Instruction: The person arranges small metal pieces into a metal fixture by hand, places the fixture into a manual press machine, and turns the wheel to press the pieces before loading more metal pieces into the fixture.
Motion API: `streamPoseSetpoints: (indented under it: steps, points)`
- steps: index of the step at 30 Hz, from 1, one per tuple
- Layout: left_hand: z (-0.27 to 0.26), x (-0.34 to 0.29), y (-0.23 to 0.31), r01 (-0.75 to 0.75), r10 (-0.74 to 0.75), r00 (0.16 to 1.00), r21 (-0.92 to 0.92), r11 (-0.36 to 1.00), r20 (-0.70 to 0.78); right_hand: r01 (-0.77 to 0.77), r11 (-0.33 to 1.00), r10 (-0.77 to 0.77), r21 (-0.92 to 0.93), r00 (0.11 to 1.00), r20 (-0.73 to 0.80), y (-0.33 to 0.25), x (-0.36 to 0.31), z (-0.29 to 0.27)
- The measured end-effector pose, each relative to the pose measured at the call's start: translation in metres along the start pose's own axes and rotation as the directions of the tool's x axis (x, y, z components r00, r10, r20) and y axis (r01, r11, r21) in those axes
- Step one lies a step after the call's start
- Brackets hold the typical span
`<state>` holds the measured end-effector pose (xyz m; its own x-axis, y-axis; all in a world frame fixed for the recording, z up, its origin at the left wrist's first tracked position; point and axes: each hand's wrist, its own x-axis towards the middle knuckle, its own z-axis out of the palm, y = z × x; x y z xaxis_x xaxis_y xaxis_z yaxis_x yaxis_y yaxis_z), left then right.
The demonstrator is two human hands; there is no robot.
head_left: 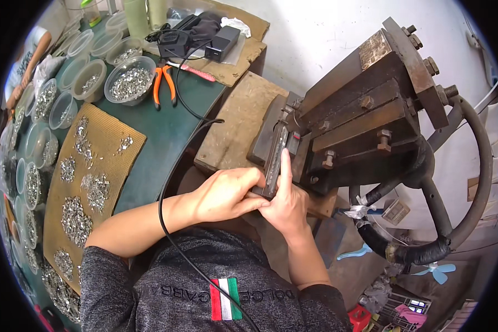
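My left hand [227, 193] is closed, its curled fingers and thumb at the near end of a long, narrow dark metal bar [276, 157]. On the bar's other side, my right hand [288, 207] grips the same end, with the index finger stretched along its edge and the other fingers folded. Both hands touch near the thumbs. The bar points away from me into the working gap of a heavy rusty hand press [365, 116]. A small red mark shows beside the bar. Whether any small piece sits between my fingers is hidden.
On the green table [155, 149] at left, a tan mat [102, 160] carries piles of small silvery metal pieces. Plastic tubs [130, 80] of similar pieces crowd round it, near orange-handled pliers [165, 86]. A black cable [163, 205] crosses my left forearm. The press's wheel [481, 149] stands right.
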<state>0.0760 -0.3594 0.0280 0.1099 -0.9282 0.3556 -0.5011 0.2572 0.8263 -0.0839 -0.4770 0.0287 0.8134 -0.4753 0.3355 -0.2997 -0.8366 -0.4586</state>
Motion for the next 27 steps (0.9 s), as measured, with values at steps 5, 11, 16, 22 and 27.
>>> streamPoseSetpoints:
  steps: [5, 11, 16, 22, 27]
  points:
    - [0.009, -0.005, -0.016, -0.070, 0.074, 0.994, 0.058, 0.996, -0.080, -0.253, 0.795, 0.176, 0.551, 0.966, 0.190, 0.027, -0.040, 0.001]
    - [0.006, -0.002, -0.020, -0.190, 0.199, 0.977, 0.106, 0.976, -0.073, -0.540, 0.445, 0.685, 0.714, 0.719, 0.117, 0.073, -0.145, -0.036]
    - [0.004, -0.004, -0.019, -0.199, 0.208, 0.974, 0.102, 0.975, -0.088, -0.274, 0.739, 0.634, 0.616, 0.591, -0.499, 0.114, -0.184, -0.074]
    - [0.005, -0.002, -0.024, -0.059, 0.057, 0.994, -0.016, 0.998, -0.091, 0.117, 0.830, 0.444, 0.546, 0.454, -0.773, 0.097, -0.113, -0.110]
    - [0.000, 0.003, -0.025, -0.231, 0.240, 0.967, 0.102, 0.968, -0.089, 0.031, 0.839, 0.455, 0.543, 0.507, -0.732, 0.079, -0.108, -0.129]
